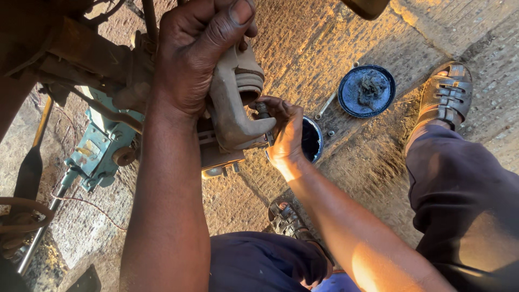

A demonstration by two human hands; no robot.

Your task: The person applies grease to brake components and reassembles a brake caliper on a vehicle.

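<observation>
The rough concrete floor takes up most of the view, with the teal jack standing left of the brake caliper, the one landmark here. Below the caliper the person's knees in dark trousers and two sandalled feet frame the scene. Right of the caliper lies a round blue lid holding a dark lump of grease, and a dark open tin sits just right of it, partly behind the wrist. The caliper itself hangs off the ground, so a slackened grip would likely let it drop or swing onto the floor or the tin; greasy skin would make that slip easier. The left hand clamps over the caliper's top, fingers curled tight around the body. The right hand touches its lower right edge, fingers pinched closed on a small dark pin there.
</observation>
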